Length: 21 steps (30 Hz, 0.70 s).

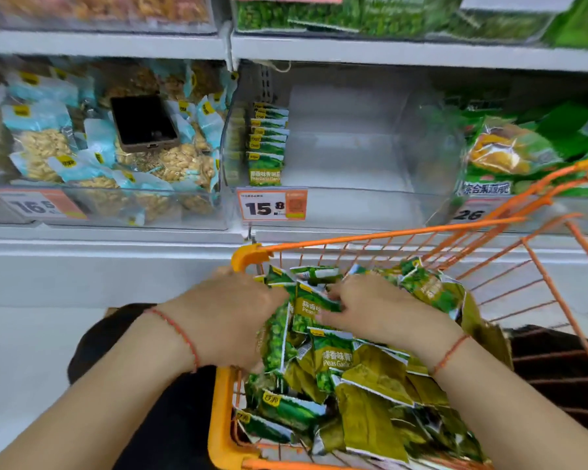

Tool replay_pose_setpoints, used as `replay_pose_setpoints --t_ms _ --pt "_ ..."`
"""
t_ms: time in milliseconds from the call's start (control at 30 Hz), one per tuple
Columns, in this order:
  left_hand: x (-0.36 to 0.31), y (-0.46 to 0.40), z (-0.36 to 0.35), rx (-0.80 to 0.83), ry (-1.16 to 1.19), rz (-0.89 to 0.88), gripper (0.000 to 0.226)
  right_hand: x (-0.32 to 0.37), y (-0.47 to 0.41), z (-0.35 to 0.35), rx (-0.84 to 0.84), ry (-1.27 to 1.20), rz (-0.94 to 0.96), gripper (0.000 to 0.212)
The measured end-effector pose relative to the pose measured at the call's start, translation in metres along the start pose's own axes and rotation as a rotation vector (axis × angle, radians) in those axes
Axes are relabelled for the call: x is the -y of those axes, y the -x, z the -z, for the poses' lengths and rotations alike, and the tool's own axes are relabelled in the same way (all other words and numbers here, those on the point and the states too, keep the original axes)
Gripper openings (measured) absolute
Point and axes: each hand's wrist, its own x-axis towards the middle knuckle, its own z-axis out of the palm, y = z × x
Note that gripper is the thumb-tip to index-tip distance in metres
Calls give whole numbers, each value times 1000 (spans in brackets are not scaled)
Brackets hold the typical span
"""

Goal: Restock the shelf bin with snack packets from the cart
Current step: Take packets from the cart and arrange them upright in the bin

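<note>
Most of the restocking is left, I judge: one short row of green pea packets [267, 147] stands at the left of the clear plastic shelf bin [353, 198], while left hand [230, 320] and right hand [375, 312] clasp green snack packets [311, 308] heaped in the near orange wire cart [404, 236].

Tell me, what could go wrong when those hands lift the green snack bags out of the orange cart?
1. Both hands, left and right, gather several pea packets together; loose ones might slip and fall outside the cart.
2. The standing row at the clear bin's left side could topple if new packets get shoved against it.
3. A phone lies on the neighbouring nut bags; it might slide off or be forgotten.
</note>
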Motion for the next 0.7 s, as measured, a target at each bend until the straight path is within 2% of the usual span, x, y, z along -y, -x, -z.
replay_pose_setpoints --t_ms 100,233,333,433,567,700 --pt "-9 -3 -7 -43 -88 56 69 -5 -1 -14 -55 -152 28 51" --pt "-18 -4 -16 -107 -52 9 74 -7 -1 -18 -50 -220 21 62" --pt "-20 -4 -27 -200 -3 -55 68 -9 -1 -19 -95 -291 25 54" --pt "-16 0 -30 -227 95 -99 64 -13 0 -21 -145 -336 65 43" --pt "-1 5 -21 -273 437 -54 38 -15 4 -21 -184 -397 135 36" --pt "9 -1 2 -564 1015 12 38 -22 11 -7 -355 -610 121 31"
